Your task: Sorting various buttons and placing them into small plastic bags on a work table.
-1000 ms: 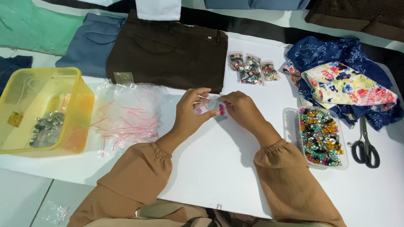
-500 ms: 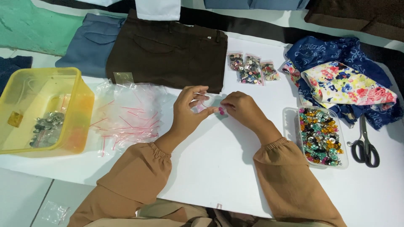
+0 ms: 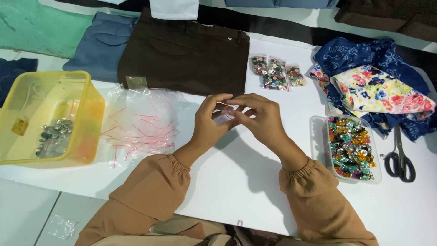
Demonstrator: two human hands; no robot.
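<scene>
Head view: left hand (image 3: pixel 208 123) and right hand (image 3: pixel 260 119) pinch small clear bag (image 3: pixel 224 118).

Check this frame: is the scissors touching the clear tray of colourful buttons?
Apart. The head view shows a strip of white table between the scissors and the clear tray of colourful buttons.

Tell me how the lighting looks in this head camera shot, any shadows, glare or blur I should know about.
Head view: bright, even light with soft shadows under the left hand and right hand on the white table; the small clear bag they pinch is hard to make out; mild sheen on the plastic bag pile; the picture is sharp.
</scene>
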